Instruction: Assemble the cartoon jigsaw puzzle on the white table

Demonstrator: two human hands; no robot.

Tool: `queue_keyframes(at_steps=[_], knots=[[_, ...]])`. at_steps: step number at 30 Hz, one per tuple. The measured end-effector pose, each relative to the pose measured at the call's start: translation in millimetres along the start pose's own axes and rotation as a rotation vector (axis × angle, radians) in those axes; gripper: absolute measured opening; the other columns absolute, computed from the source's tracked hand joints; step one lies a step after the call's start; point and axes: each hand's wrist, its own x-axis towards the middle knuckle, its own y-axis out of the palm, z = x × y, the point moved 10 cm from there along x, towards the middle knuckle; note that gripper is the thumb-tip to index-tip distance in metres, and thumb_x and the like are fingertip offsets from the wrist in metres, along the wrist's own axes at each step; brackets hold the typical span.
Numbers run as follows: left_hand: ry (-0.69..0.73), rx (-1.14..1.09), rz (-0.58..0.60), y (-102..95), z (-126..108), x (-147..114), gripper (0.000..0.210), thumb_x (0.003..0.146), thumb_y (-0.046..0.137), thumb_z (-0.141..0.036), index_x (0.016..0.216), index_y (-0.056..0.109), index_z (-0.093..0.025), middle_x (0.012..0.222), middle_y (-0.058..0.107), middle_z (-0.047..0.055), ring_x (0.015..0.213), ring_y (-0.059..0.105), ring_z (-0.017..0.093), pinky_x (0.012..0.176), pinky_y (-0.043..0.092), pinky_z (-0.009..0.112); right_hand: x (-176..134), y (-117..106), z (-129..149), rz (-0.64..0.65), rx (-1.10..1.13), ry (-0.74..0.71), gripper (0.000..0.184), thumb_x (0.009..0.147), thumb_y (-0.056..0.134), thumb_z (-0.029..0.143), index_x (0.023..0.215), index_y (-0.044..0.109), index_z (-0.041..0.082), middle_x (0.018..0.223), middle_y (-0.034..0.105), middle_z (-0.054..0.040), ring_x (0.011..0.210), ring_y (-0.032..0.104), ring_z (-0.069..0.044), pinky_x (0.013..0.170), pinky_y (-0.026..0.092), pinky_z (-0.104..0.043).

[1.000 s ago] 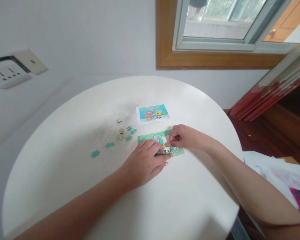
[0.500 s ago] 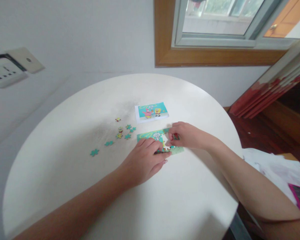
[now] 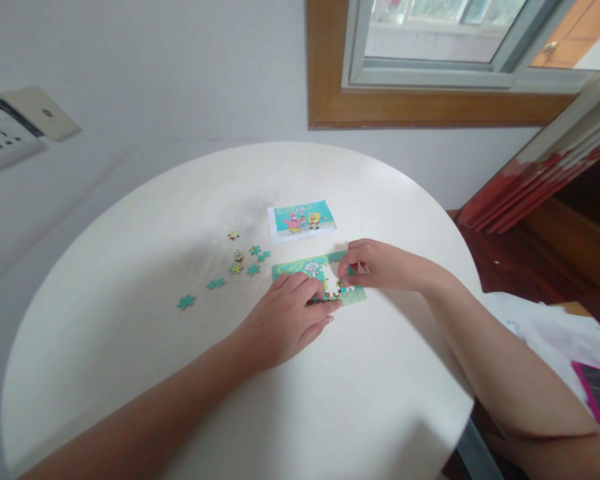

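Note:
A partly assembled jigsaw puzzle (image 3: 289,268) with a green-blue cartoon picture lies on the white round table (image 3: 300,413). Its right part has a white gap. My left hand (image 3: 287,317) rests over the lower left of the puzzle, fingers stretched out and holding nothing. Over the right side, my right hand (image 3: 370,265) pinches thumb and fingers together on a small puzzle piece at the edge of the gap; the fingers mostly hide it. Behind the puzzle lies a printed reference picture (image 3: 303,220) of the same cartoon scene.
Several loose puzzle pieces (image 3: 253,270) are scattered left of the puzzle, the farthest being a green piece (image 3: 186,302). Beyond the table are a wall with a socket (image 3: 7,137) and a wood-framed window (image 3: 430,107). A pink-edged phone-like object (image 3: 597,397) lies at the lower right.
My right hand has shifted slightly at the gap, its fingers tilting over the puzzle's right side. My left hand keeps its place on the puzzle. The view has moved slightly.

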Motion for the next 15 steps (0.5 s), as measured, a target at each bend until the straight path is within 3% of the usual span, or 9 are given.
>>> queue_keyframes(at_steps=[7, 15], knots=[[0.002, 0.003, 0.013, 1.4, -0.3, -0.9, 0.028, 0.093, 0.053, -0.027, 0.118, 0.065, -0.026, 0.099, 0.058, 0.007, 0.095, 0.049, 0.022, 0.086, 0.039, 0.038, 0.5, 1.7, 4.2, 0.008, 0.047, -0.063, 0.024, 0.079, 0.058, 0.009, 0.093, 0.075, 0.018, 0.086, 0.064, -0.0058, 0.077, 0.056, -0.015, 0.072, 0.042, -0.025], [0.001, -0.001, 0.026, 3.2, -0.2, -0.7, 0.028, 0.093, 0.053, -0.027, 0.118, 0.064, -0.025, 0.099, 0.058, 0.007, 0.095, 0.049, 0.022, 0.085, 0.038, 0.038, -0.9, -5.8, -1.8, -0.03, 0.02, -0.034, 0.03, 0.079, 0.053, 0.005, 0.096, 0.074, 0.018, 0.089, 0.064, -0.0065, 0.08, 0.058, -0.016, 0.074, 0.042, -0.025]])
